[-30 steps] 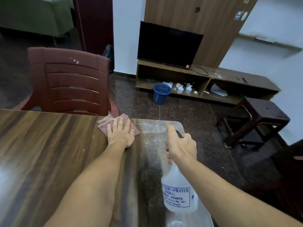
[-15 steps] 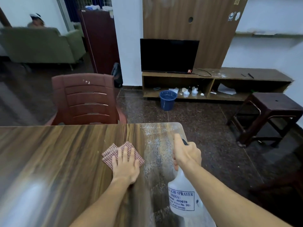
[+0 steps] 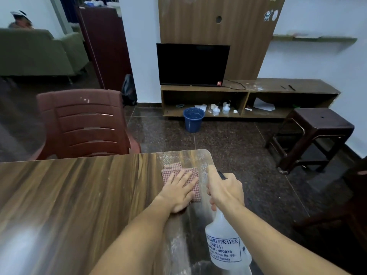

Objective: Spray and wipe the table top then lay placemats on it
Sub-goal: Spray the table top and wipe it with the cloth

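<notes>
One checked cloth (image 3: 189,182) is lying near the far right corner of the wet wooden bench (image 3: 79,195), with the left hand (image 3: 178,192) pressing it flat, fingers spread. Just beside it, the right hand (image 3: 225,190) is gripping the neck of a clear spray bottle (image 3: 226,249), which is hanging above the bench's right edge.

"AGRI SPRAYER (INDIA) 400078" on spray bottle (image 3: 226,247) label
</notes>
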